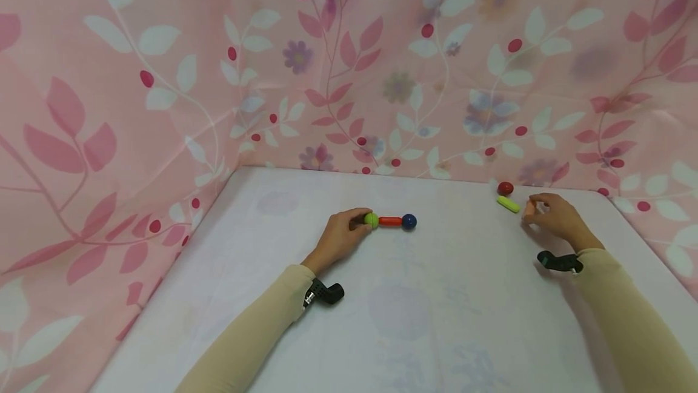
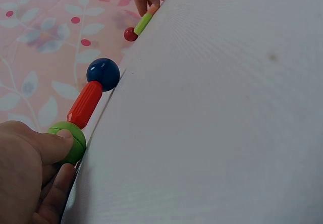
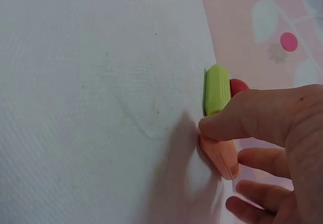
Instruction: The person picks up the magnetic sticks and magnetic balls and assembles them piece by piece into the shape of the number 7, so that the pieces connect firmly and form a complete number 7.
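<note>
My left hand (image 1: pixel 339 238) pinches a green ball (image 1: pixel 372 220) between thumb and fingers. Joined to that ball is a ridged red rod (image 1: pixel 390 221), with a dark blue ball (image 1: pixel 409 221) at its far end; the three form one straight piece lying sideways. Over at the right, my right hand (image 1: pixel 557 218) has its thumb and fingers about an orange rod (image 3: pixel 220 157), low at the tabletop. The thumb covers one end of this rod in the right wrist view. Close by lie a lime-green rod (image 1: pixel 508 204) and a red ball (image 1: pixel 505 188), the ball mostly hidden in the right wrist view.
A white cloth covers the table (image 1: pixel 436 320). Behind it and along the left hangs a pink curtain (image 1: pixel 382 78) with leaves and flowers. Each wrist wears a small black camera, such as the left wrist camera (image 1: pixel 329 293).
</note>
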The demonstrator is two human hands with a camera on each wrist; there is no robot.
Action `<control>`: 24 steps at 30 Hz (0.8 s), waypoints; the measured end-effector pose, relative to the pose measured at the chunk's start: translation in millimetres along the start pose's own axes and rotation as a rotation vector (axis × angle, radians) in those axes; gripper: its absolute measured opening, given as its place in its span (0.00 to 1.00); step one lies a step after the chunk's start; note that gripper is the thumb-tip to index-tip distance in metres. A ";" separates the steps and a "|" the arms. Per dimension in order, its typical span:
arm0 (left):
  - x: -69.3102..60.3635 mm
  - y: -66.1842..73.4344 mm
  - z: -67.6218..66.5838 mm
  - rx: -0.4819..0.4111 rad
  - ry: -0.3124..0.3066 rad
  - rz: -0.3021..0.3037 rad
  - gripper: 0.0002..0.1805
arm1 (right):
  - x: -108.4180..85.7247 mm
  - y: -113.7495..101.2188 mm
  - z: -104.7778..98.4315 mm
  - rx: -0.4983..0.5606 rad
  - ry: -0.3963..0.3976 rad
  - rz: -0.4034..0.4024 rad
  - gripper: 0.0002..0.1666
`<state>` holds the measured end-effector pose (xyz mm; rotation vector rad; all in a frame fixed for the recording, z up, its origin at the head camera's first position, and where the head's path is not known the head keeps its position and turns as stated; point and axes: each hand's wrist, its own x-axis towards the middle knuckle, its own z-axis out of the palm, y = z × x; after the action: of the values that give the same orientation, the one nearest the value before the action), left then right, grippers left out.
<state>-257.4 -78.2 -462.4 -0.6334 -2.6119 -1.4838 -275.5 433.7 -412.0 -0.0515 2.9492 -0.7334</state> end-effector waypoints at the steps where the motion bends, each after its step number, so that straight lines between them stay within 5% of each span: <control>1: -0.1 0.4 -0.3 -0.001 0.001 0.002 0.21 | -0.2 -0.2 -0.6 0.005 -0.013 0.013 0.44; 24: 0.1 0.1 -1.0 0.006 0.001 0.002 0.21 | -1.4 4.2 -5.1 0.060 -0.070 0.077 0.59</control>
<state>-257.6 -78.9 -461.7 -0.6342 -2.6129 -1.4750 -274.7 439.9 -409.5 0.0405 2.8436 -0.7916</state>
